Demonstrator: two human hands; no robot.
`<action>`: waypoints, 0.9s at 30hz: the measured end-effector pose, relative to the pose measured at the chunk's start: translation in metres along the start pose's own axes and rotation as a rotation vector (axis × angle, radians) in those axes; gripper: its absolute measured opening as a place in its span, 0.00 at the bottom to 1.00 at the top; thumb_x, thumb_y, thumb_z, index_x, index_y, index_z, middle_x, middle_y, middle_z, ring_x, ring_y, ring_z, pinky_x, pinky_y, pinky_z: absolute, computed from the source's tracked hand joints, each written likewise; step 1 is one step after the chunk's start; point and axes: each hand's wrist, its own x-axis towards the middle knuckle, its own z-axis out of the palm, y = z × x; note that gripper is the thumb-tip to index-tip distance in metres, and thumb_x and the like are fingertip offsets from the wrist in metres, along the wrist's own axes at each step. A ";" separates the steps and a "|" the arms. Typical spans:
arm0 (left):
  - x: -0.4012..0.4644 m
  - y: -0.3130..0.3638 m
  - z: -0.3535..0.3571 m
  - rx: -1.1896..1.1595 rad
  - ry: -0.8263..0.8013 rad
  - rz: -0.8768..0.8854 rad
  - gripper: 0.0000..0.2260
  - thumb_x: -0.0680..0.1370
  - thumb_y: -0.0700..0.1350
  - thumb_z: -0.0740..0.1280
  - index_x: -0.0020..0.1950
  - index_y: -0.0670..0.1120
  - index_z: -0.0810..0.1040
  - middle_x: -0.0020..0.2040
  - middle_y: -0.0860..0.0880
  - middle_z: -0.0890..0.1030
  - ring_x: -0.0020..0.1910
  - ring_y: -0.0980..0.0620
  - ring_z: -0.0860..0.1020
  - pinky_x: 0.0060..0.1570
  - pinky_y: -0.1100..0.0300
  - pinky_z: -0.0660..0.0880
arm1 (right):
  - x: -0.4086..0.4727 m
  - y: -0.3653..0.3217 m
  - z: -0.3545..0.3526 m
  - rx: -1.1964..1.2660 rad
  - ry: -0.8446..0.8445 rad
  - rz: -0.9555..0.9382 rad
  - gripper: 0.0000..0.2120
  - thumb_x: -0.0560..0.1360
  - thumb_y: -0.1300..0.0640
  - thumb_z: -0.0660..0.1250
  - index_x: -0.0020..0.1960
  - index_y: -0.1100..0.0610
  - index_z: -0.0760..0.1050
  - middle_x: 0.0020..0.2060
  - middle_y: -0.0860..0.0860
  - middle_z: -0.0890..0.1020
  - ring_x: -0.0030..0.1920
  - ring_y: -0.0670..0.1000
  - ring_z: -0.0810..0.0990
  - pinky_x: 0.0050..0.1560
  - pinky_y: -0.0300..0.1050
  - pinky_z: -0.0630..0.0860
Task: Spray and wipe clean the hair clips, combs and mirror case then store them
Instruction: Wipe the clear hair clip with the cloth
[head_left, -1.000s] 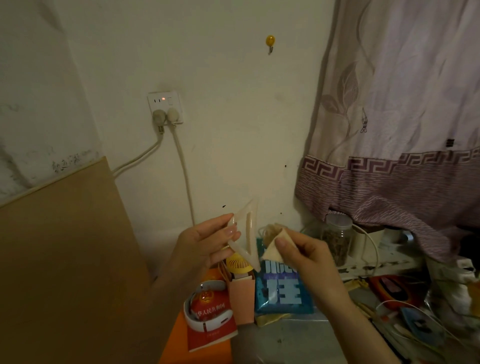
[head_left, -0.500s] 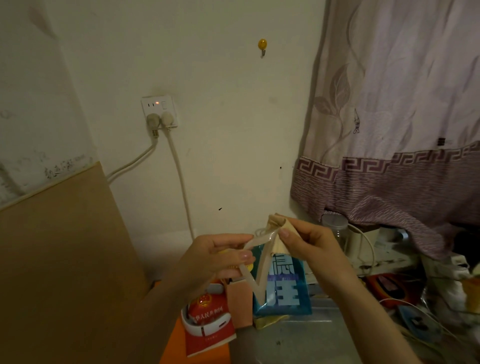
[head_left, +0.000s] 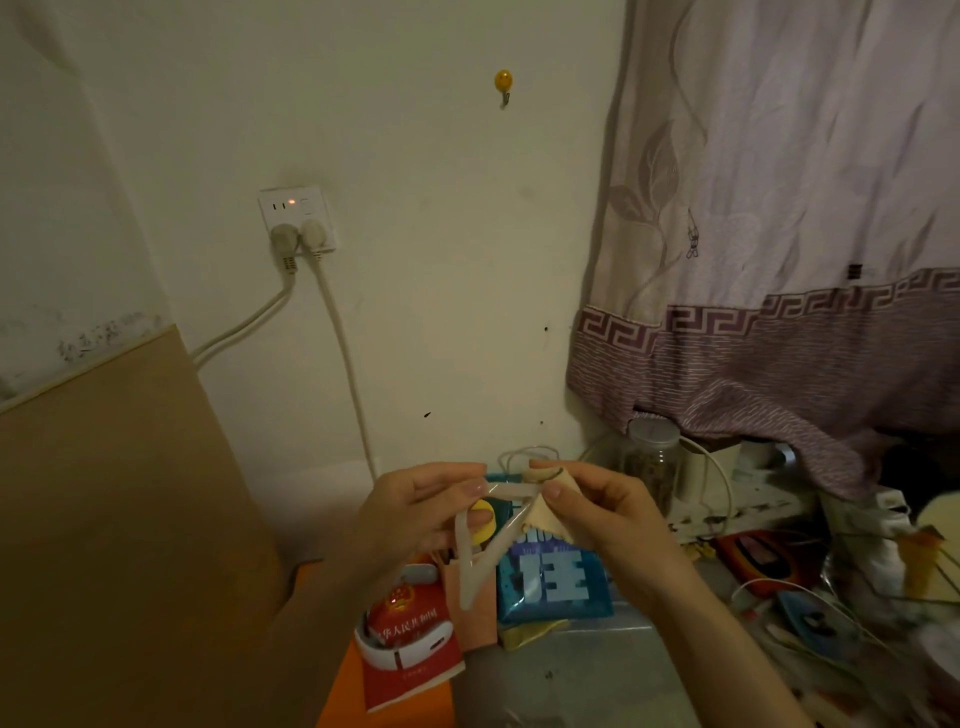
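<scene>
Dim wall corner, brown board (head_left: 119, 519) at left, cluttered desk (head_left: 597, 670) below; left hand (head_left: 415, 514) pinches a pale triangular hair clip (head_left: 480, 540) held up above the desk. Right hand (head_left: 602, 512) pinches a folded cloth (head_left: 550, 512) against the clip's top corner, so wiping looks underway. Next probably calls for working down the other arms; open air around the hands, clutter crowding right.

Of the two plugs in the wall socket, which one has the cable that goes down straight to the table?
The right plug, the paler one. Its cable drops almost straight toward the table, while the left plug sends its cable sideways behind the brown board.
</scene>
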 end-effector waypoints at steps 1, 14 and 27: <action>0.001 -0.002 0.002 0.005 0.015 0.010 0.22 0.61 0.57 0.73 0.51 0.50 0.82 0.47 0.48 0.85 0.47 0.50 0.84 0.40 0.61 0.80 | -0.001 0.003 0.000 0.014 0.021 0.005 0.16 0.68 0.55 0.67 0.54 0.59 0.81 0.38 0.51 0.85 0.38 0.46 0.82 0.38 0.37 0.78; 0.012 -0.042 0.041 -0.021 -0.158 -0.181 0.16 0.67 0.48 0.72 0.52 0.45 0.83 0.50 0.48 0.85 0.50 0.49 0.83 0.49 0.53 0.80 | -0.044 0.041 -0.027 0.053 0.287 0.099 0.13 0.69 0.54 0.67 0.50 0.58 0.83 0.45 0.59 0.85 0.42 0.52 0.82 0.40 0.42 0.79; 0.034 -0.108 0.145 0.033 -0.393 -0.429 0.11 0.71 0.43 0.74 0.53 0.48 0.83 0.48 0.48 0.85 0.47 0.50 0.84 0.39 0.64 0.79 | -0.105 0.081 -0.124 -0.062 0.487 0.201 0.12 0.70 0.47 0.68 0.46 0.54 0.85 0.37 0.57 0.82 0.35 0.49 0.77 0.34 0.37 0.71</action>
